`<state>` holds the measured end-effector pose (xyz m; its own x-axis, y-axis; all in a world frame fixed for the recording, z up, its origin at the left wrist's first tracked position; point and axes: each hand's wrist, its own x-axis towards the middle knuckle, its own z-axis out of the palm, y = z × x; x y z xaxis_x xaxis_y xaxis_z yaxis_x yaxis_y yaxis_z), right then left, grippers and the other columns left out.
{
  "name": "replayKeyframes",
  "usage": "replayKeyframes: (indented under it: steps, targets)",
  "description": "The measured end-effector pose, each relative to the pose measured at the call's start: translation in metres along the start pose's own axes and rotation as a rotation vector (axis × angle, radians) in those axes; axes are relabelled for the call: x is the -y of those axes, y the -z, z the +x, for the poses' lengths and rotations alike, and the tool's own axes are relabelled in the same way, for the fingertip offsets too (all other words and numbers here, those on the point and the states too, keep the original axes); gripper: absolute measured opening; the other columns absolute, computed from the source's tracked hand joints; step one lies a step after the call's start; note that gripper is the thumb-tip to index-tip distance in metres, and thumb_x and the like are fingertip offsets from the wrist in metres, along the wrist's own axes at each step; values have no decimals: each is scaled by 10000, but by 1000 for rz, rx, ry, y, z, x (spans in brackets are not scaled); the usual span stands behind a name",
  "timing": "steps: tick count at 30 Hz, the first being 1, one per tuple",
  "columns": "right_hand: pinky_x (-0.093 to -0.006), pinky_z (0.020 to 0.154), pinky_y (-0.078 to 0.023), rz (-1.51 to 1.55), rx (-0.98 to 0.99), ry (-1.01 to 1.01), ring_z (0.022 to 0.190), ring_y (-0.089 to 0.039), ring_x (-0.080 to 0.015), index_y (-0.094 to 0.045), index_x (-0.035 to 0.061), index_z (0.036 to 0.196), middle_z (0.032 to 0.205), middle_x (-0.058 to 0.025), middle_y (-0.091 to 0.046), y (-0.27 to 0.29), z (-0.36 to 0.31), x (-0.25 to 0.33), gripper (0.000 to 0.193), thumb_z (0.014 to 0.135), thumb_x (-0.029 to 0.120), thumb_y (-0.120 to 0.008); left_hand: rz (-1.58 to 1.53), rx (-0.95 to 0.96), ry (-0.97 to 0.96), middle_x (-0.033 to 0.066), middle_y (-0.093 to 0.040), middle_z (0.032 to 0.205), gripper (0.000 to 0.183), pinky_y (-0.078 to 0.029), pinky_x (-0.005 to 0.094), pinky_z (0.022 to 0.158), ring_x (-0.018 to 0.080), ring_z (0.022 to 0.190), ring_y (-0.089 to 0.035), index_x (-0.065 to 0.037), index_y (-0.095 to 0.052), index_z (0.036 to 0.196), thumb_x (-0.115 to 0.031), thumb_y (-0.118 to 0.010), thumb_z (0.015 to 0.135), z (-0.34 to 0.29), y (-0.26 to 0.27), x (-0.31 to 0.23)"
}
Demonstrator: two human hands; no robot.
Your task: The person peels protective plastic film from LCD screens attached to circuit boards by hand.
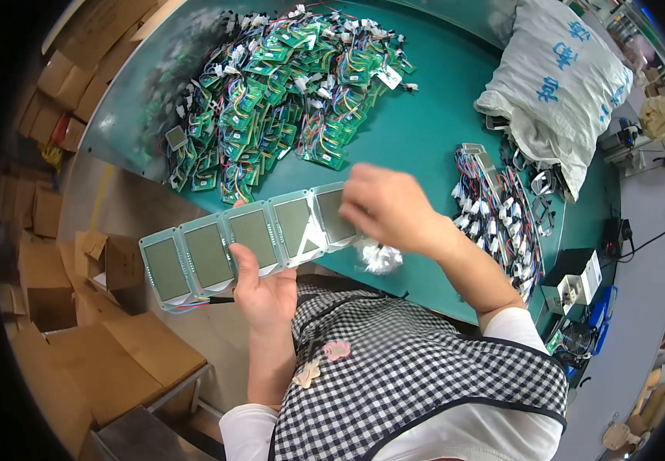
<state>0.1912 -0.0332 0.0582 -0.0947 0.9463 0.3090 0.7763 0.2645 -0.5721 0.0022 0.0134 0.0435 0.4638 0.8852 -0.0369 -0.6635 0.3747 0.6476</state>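
Note:
A long strip of several joined LCD panels (209, 256) is held up over the table's near edge, tilted upward to the right. My left hand (265, 296) grips its lower edge near the middle, thumb lying on the front. Coloured wires with a black sleeve (213, 300) come off its lower left end. My right hand (386, 206) is at the rightmost panel, fingers curled together and partly covering it; whatever lies between them is hidden. A white pointed piece (307, 244) shows on the strip beside that panel. Below my right hand sits a clear plastic bag of small white parts (381, 258).
Piled green circuit boards with wires (263, 100) cover the table's far left. Wired bundles with white connectors (502, 211) lie at the right, near a big white sack (555, 84). A white box (572, 283) stands farther right. Cardboard boxes (129, 353) crowd the left floor.

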Motion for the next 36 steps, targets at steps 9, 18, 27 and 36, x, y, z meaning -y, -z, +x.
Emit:
replayKeyframes:
  steps: [9, 18, 27, 36]
  targets:
    - [-454, 914, -313, -137, -195, 71, 1099, -407, -294, -516, 30, 1068, 1136, -118, -482, -19, -4, 2, 402, 705, 171, -617, -32, 21, -2, 49, -406, 1225, 511, -373, 428, 920, 225, 1141, -399, -95, -242, 1290, -346, -404, 875, 2, -1, -3]
    - [-439, 894, -350, -60, -406, 191, 1000, -502, -280, -584, 53, 977, 1072, -99, -544, -37, -14, -3, 346, 652, 132, -672, -40, -19, -16, 37, -420, 1212, 518, -379, 404, 914, 207, 1122, -417, -93, -259, 1283, -339, -437, 863, -2, -1, -3]
    - [-477, 875, -331, -260, -557, -90, 964, -499, -277, -587, 20, 903, 1024, -94, -556, -43, -17, 11, 263, 664, 117, -638, -68, -30, -33, 33, -437, 1195, 517, -382, 409, 909, 213, 1113, -427, -108, -262, 1285, -344, -441, 861, -2, -1, -6]
    - [-400, 829, -391, -45, -483, -24, 935, -508, -271, -607, 57, 867, 997, -90, -564, -24, -13, 2, 237, 642, 110, -658, -59, 5, -50, 42, -435, 1197, 501, -374, 405, 909, 217, 1109, -426, -83, -261, 1283, -326, -417, 874, 2, 3, -9]
